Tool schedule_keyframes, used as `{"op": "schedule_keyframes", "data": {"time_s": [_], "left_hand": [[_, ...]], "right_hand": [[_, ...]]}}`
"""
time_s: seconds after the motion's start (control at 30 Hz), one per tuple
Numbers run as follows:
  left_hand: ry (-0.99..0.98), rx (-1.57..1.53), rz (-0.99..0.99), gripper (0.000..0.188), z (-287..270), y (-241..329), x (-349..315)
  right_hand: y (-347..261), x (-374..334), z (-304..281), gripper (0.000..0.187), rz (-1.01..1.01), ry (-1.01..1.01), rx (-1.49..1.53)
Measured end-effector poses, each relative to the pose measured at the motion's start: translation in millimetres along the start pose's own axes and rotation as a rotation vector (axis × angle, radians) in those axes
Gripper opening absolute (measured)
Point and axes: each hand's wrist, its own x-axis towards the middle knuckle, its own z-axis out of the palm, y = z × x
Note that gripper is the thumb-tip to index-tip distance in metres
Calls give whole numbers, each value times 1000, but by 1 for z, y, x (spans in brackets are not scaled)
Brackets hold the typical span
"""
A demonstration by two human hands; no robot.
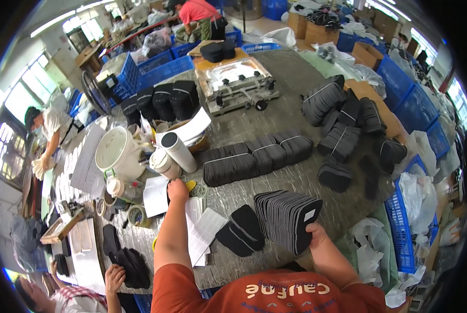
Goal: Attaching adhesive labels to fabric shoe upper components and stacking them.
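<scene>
We take the long row of tied dark bundles [267, 155] on the tabletop [291, 117] as our landmark; it counts three bundles. Nearer to us than the row, our right hand [316, 236] is clamped on the edge of one fanned stack of dark pads [285, 219], its layers too many for us to count. Our left hand [177, 191] is well apart from the right, just left of the row's near end, close to a small yellow item [190, 185]; we cannot tell whether its fingers grip anything.

Two loose dark pads [241, 231] lie between the stack and some printed sheets [204, 235], all on our side of the row. Left of the row, one white cylinder [179, 152], one lidded white jar [164, 164] and one large white bucket [119, 151] crowd the space beyond our left hand. Four black bundles [184, 99] stand beyond the row to its left, and one metal frame [238, 86] sits directly beyond it. Right of the row, we count at least six bundles in a heap [324, 101]. Farther right and nearer to us stands one blue crate [400, 232]. At lower left, one co-worker's hand [115, 277] touches dark pieces [130, 265].
</scene>
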Motion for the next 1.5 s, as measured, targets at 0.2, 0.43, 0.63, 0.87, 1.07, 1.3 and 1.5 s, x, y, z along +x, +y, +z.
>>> {"op": "schedule_keyframes", "data": {"time_s": [0.2,0.43,0.63,0.87,1.07,1.3,1.5], "left_hand": [[236,-196,204,9,-20,21,-23],[327,-295,387,10,-23,62,-43],[292,-630,332,15,-15,48,-33],[270,-724,188,21,-14,22,-12],[-16,-445,-33,35,-10,42,7],[19,-433,-109,31,16,14,22],[242,-781,243,11,-63,66,-62]], "right_hand": [[-5,1,2,67,-11,-41,22],[-4,17,11,69,130,-200,45],[-6,-1,10,73,23,-125,-39],[-4,-22,-41,66,-39,-86,96],[3,-28,-69,65,-60,-25,149],[12,-27,-61,65,-19,-1,178],[4,-30,-1,63,-34,111,208]]}}
